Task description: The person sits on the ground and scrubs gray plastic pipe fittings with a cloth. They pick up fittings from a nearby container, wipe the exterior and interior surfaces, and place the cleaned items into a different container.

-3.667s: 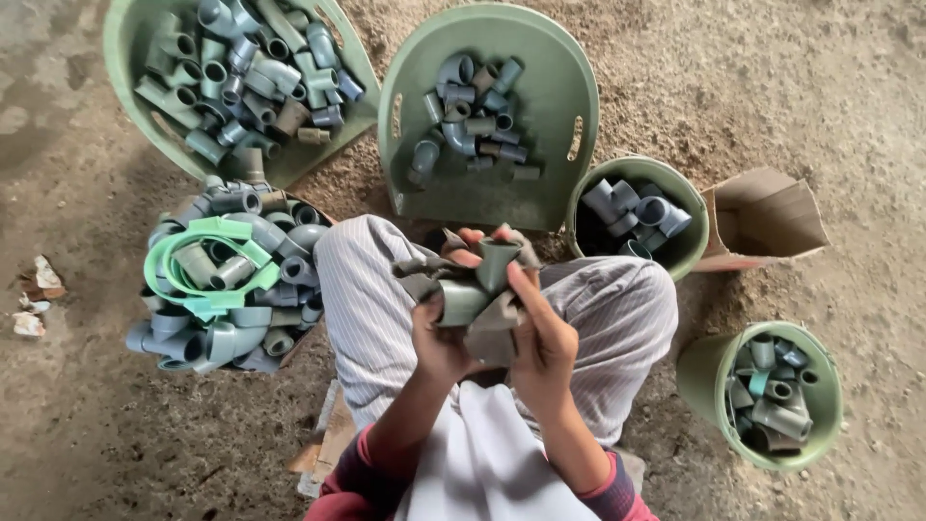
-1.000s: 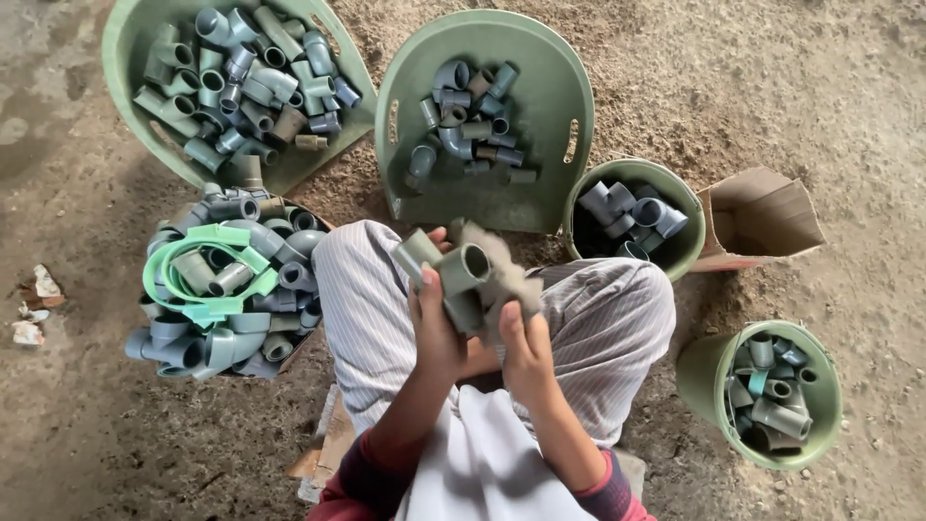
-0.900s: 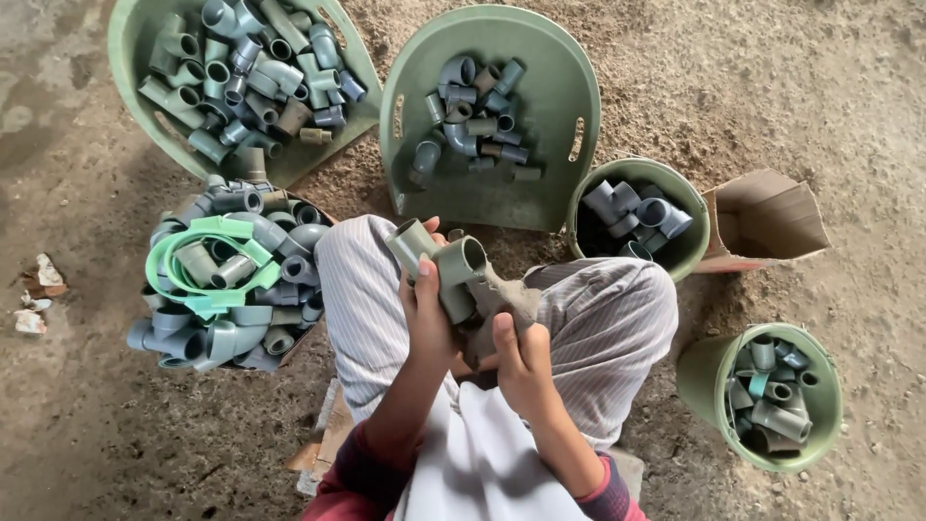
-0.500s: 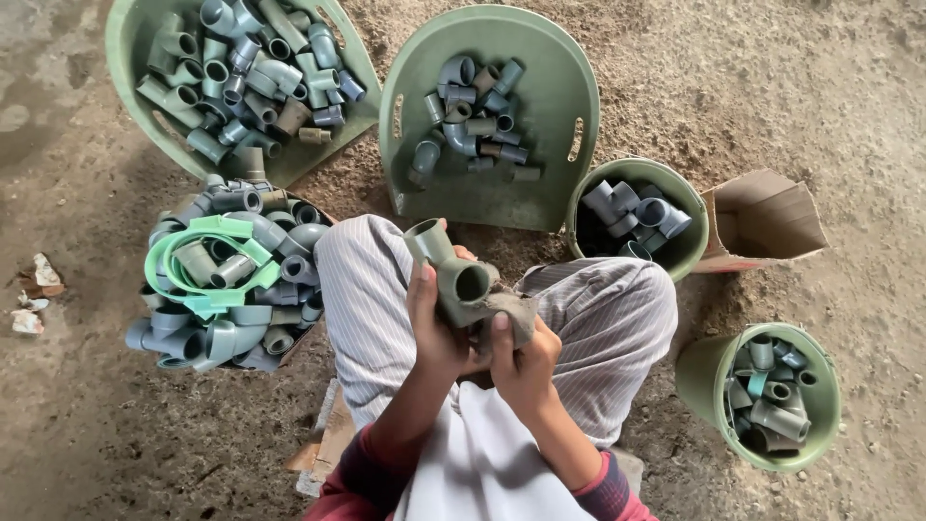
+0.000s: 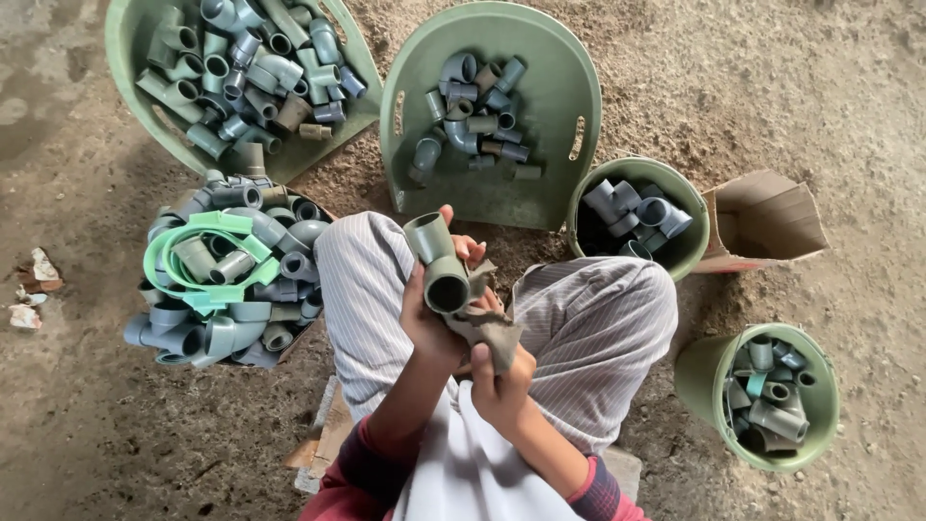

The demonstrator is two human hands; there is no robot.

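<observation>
Two hands: both are busy over the lap of a seated person in striped trousers, seen from the single head view.
Left hand (image 5: 429, 323): closed around the body of a grey-green pipe fitting (image 5: 439, 265), thumb along its side, so the open sockets point up and away where they can be seen.
Pipe fitting: held above the knees, between the trouser legs; one socket mouth faces the camera, a second branch angles toward the upper left.
Right hand (image 5: 500, 381): closed on a dusty brown rag (image 5: 487, 328), bunched against the lower end of the fitting, apparently to rub it.
Left-side pile (image 5: 227, 275): a heap of fittings just beside the left knee, with a bright green strap (image 5: 198, 260) lying on top, within easy reach.
Far basins: a green tub (image 5: 130, 58) at upper left is packed with fittings; a green scoop-shaped tray (image 5: 555, 68) ahead holds fewer and smaller ones.
Right-side buckets: one green bucket (image 5: 690, 227) beside the right knee and another (image 5: 704, 371) lower right hold fittings, seemingly kept apart by kind.
Cardboard box (image 5: 762, 217): open, lying on its side on the dirt floor (image 5: 820, 87) next to the upper bucket.
</observation>
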